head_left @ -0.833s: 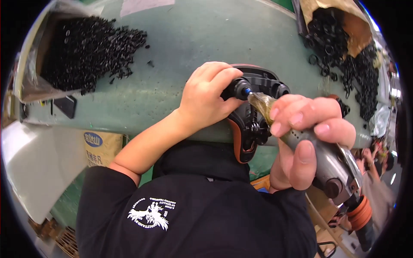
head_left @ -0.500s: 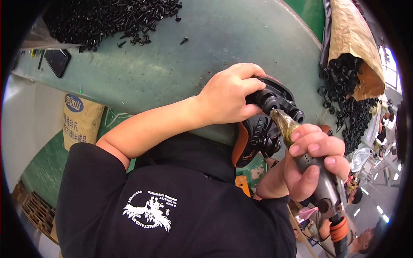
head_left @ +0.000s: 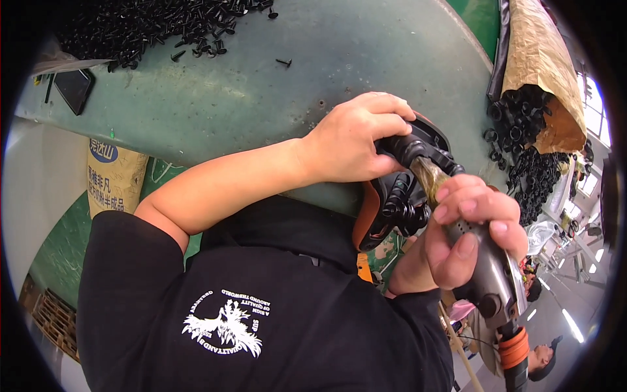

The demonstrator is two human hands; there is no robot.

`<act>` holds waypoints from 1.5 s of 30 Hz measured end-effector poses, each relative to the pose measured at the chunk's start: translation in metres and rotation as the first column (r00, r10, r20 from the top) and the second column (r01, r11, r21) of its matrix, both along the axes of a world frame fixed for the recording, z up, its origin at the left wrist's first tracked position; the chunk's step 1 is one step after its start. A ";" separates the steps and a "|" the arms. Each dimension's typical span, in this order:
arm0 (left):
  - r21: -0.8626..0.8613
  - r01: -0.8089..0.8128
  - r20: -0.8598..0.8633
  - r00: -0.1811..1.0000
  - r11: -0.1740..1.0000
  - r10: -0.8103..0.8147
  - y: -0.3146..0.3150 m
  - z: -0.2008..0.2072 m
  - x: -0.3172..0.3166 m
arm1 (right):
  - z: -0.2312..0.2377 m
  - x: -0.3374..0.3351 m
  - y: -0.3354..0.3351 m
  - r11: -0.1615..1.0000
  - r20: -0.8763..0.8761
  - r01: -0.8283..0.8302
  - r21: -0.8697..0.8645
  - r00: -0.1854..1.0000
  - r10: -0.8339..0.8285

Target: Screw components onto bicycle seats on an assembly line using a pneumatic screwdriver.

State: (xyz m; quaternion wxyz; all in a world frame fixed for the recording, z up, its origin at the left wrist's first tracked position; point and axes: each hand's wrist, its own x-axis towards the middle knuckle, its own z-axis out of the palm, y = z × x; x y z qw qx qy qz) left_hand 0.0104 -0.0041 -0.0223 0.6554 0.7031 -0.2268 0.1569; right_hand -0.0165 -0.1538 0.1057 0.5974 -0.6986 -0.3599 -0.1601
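Note:
My left hand [head_left: 359, 140] is closed over the top of a black moulded part with an orange rim [head_left: 369, 215], gripping its black round fittings. These look like small wheels or rollers [head_left: 398, 202]; several are on the part. My right hand [head_left: 480, 225] is wrapped round a grey metal power screwdriver [head_left: 486, 277] with an orange collar and a hose-like lower end. The tool's tape-wrapped nose [head_left: 429, 178] meets a black round fitting beside my left fingers. Its bit, and whatever is under it, is hidden.
A heap of black screws [head_left: 157, 29] lies on the green table [head_left: 261, 85] at the far left, near a dark phone [head_left: 74, 90]. At right, a paper sack [head_left: 545, 59] spills black rings [head_left: 516, 121]. A printed sack [head_left: 117, 176] stands below the table. Another person [head_left: 543, 359] is at lower right.
My right hand and the screwdriver have moved slightly up and left, with the nose pressed closer into the fitting. My left hand has shifted a little right, still gripping. The view has moved slightly.

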 end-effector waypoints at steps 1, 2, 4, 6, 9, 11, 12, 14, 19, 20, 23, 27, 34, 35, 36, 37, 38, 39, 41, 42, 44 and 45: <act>-0.002 -0.008 -0.005 1.000 1.000 0.008 0.001 0.000 0.000 | -0.002 -0.001 0.002 1.000 0.004 0.009 0.017 1.000 -0.009; 0.000 -0.007 0.003 1.000 1.000 0.007 0.001 0.001 -0.001 | -0.004 0.000 0.001 1.000 -0.001 -0.003 0.016 1.000 0.003; -0.019 0.031 -0.049 0.998 0.999 -0.032 -0.001 0.001 -0.001 | -0.001 0.002 -0.002 1.000 -0.021 -0.013 0.026 1.000 0.013; -0.007 0.038 -0.039 0.998 0.999 -0.038 -0.001 0.001 0.000 | 0.003 0.006 0.003 0.996 -0.133 0.024 0.089 0.991 -0.012; -0.009 0.033 -0.036 0.999 0.999 -0.033 -0.001 0.002 0.001 | -0.002 0.015 0.009 0.991 -0.214 0.068 0.119 0.976 -0.041; -0.005 0.050 -0.054 0.997 0.999 -0.050 -0.001 0.005 0.001 | -0.004 0.022 0.000 0.995 -0.201 -0.036 0.094 0.978 0.054; 0.002 0.056 -0.040 0.998 0.998 -0.056 -0.001 0.006 0.001 | -0.004 0.023 0.000 0.992 -0.188 -0.080 0.094 0.977 0.097; 0.056 -0.002 0.041 0.999 0.998 0.000 -0.002 0.006 0.001 | 0.002 0.017 0.000 0.998 -0.207 -0.010 0.054 0.978 0.021; 0.210 -0.061 0.068 0.997 0.976 0.048 0.011 0.015 -0.030 | 0.023 -0.015 -0.011 0.986 -0.130 -0.120 0.113 0.982 0.134; 0.249 -0.050 0.064 0.997 0.967 0.035 0.022 0.019 -0.039 | 0.034 -0.027 -0.014 0.984 -0.125 -0.111 0.141 0.984 0.129; 0.258 -0.006 -0.053 0.998 0.966 0.020 0.070 0.030 -0.036 | 0.049 -0.050 -0.033 0.969 -0.055 -0.086 0.231 0.993 0.101; 0.707 -0.314 0.148 0.942 0.634 0.302 0.136 0.011 -0.011 | 0.044 -0.057 -0.047 0.930 -0.092 -0.048 0.365 0.992 0.087; -0.243 0.027 -0.435 0.890 0.970 -0.135 0.079 0.043 -0.009 | 0.051 -0.056 -0.062 0.918 -0.089 -0.074 0.389 0.989 0.117; -0.397 0.157 -0.485 0.801 0.904 -0.352 0.066 0.062 -0.017 | 0.054 -0.059 -0.065 0.911 -0.078 -0.072 0.406 0.990 0.113; -0.549 0.253 -0.492 0.673 0.797 -0.553 0.053 0.076 -0.026 | 0.056 -0.057 -0.066 0.891 -0.032 -0.121 0.438 0.988 0.149; -0.624 0.297 -0.482 0.582 0.723 -0.655 0.040 0.079 -0.036 | 0.059 -0.057 -0.067 0.874 -0.016 -0.157 0.459 0.983 0.185; -0.695 0.328 -0.460 0.481 0.640 -0.746 0.026 0.080 -0.043 | 0.063 -0.058 -0.069 0.856 0.001 -0.193 0.480 0.976 0.219; -0.756 0.398 -0.353 0.421 0.520 -0.835 0.014 0.079 -0.044 | 0.065 -0.060 -0.070 0.854 0.005 -0.194 0.483 0.976 0.219; -0.780 0.405 -0.352 0.346 0.477 -0.869 -0.001 0.087 -0.047 | 0.067 -0.064 -0.078 0.860 0.005 -0.186 0.476 0.978 0.209; -0.768 0.425 -0.358 0.335 0.479 -0.872 -0.005 0.088 -0.048 | 0.066 -0.066 -0.081 0.863 0.003 -0.196 0.466 0.975 0.220; -0.778 0.415 -0.365 0.313 0.472 -0.877 -0.011 0.090 -0.047 | 0.062 -0.072 -0.084 0.861 0.014 -0.163 0.482 0.984 0.179; -0.720 0.490 -0.347 0.361 0.492 -0.866 -0.014 0.089 -0.045 | 0.061 -0.074 -0.087 0.862 0.002 -0.144 0.485 0.986 0.164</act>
